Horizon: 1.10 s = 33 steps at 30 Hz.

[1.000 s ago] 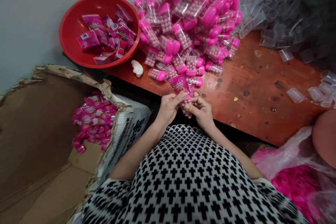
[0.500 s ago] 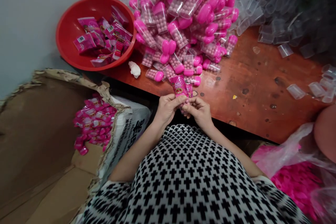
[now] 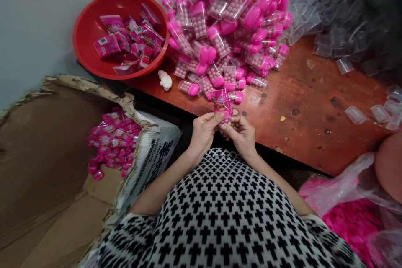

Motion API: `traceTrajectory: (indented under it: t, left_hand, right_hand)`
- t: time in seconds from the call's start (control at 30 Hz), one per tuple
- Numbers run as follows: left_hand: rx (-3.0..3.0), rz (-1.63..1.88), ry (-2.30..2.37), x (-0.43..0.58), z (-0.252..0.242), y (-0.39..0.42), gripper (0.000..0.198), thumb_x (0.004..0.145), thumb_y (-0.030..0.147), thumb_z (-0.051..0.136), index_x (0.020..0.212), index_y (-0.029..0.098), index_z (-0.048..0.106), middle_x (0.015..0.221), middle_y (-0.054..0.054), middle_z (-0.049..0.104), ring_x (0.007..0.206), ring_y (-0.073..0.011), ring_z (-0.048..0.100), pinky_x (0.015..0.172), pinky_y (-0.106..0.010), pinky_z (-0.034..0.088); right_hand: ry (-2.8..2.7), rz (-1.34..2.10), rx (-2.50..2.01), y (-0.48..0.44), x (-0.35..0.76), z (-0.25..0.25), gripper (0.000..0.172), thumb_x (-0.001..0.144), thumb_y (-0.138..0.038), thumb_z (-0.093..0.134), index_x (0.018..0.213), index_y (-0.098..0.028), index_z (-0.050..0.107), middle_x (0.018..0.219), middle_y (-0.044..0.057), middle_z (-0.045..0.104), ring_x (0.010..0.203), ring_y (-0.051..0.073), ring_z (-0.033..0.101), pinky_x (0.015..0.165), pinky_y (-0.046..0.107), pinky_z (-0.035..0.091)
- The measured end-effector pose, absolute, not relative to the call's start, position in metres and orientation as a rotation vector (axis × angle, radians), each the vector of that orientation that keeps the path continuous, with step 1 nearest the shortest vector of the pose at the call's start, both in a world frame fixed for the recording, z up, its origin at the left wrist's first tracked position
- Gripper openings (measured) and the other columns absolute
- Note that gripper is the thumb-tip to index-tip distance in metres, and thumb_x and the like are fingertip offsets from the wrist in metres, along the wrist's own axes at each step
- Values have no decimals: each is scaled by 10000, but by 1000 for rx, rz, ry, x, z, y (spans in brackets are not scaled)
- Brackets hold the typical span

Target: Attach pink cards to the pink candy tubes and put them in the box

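The person wears a loose top (image 3: 226, 213) in off-white or pale grey, printed all over with black crosses. These sit in staggered rows, blunt-ended and evenly spaced; they look small and dense toward the far end of the cloth and larger nearer the camera. The left sleeve (image 3: 125, 238) and right sleeve (image 3: 333, 238) share the black-and-pale colouring, but there the print reads as slanting, jagged streaks. Both sleeves are short, with a pale strip at the opening. Below them, the forearms (image 3: 166, 184) and both hands (image 3: 202, 134) are bare.
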<state>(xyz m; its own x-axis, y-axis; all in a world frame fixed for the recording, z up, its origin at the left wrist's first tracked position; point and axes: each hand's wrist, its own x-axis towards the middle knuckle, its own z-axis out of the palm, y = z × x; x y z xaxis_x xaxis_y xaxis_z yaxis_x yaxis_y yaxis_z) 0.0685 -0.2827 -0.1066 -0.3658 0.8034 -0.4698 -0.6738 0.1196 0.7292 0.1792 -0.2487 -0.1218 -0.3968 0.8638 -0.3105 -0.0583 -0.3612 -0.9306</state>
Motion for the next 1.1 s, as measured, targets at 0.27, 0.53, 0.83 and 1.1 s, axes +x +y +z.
traceTrajectory:
  t: [0.27, 0.53, 0.83, 1.1]
  left_hand:
    - [101, 1563, 1182, 69, -103, -287, 449, 509, 469, 921, 593, 103, 674, 566, -25, 627, 490, -92, 543, 463, -211, 442]
    - [77, 1494, 1083, 65, -111, -288, 454, 527, 450, 922, 581, 91, 649, 518, -10, 573, 414, -79, 488, 394, -212, 409]
    - [84, 1554, 1238, 68, -109, -288, 421, 475, 376, 942, 619, 100, 659, 570, -19, 648, 466, -87, 546, 459, -210, 448]
    - [112, 1562, 1097, 73, -110, -293, 467, 601, 528, 870, 667, 127, 640, 578, 9, 593, 463, -81, 512, 431, -209, 449]
  right_hand:
    - [-1255, 1879, -1145, -249, 181, -124, 394, 629, -468, 866, 800, -206, 624, 620, -32, 692, 471, 92, 590, 401, 187, 462]
    - [-1100, 2069, -1107, -250, 179, -123, 391, 638, -491, 853, 779, -198, 636, 619, -11, 707, 436, 100, 586, 364, 187, 441]
    - [-1318, 1807, -1156, -252, 182, -125, 371, 629, -415, 878, 809, -196, 638, 622, -40, 692, 496, 85, 608, 431, 176, 476]
    - [-1128, 1968, -1135, -246, 178, -126, 392, 614, -453, 881, 786, -192, 644, 622, -47, 694, 445, 77, 597, 396, 174, 492]
